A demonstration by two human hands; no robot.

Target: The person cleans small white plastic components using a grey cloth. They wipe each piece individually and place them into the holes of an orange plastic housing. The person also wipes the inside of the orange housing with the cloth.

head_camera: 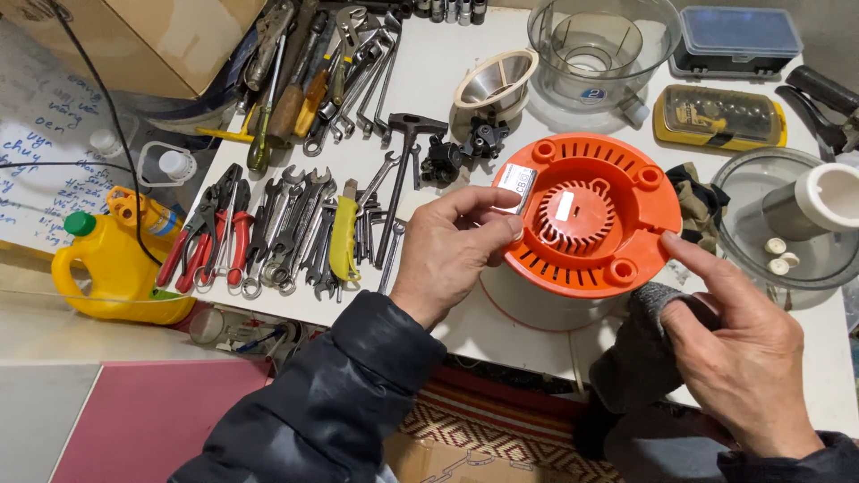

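Sleeves: dark padded, at the bottom edge, nearest the camera.
Left hand (452, 246): fingers (501, 199) clenched on the left rim of the orange base (617, 183), thumb against its side by a small silver label.
Right hand (747, 358): holds a grey cloth (640, 344) bunched in the palm; forefinger stretched out, its tip touching the base's right rim.
Orange base: round, slotted, underside up, resting on a white body (528, 309) near the bench's front edge, between both hands.
Bench (447, 67): white top, crowded.
Left of base: spanners (295, 228) laid in a row, red-handled pliers (210, 233), a yellow-handled tool, a hammer (403, 170).
Back left: more wrenches and screwdrivers in a heap.
Back: clear bowl (595, 45), white funnel-shaped part (497, 82), black small parts just beside the base.
Back right: yellow bit case (720, 116), blue-lidded box (738, 38).
Right: clear lid with a white tube (828, 201).
Off bench, left: yellow jug (112, 268) with green cap, cardboard box (152, 40), handwritten paper.
Floor: pink and grey tiles, woven mat (501, 429) below the bench.
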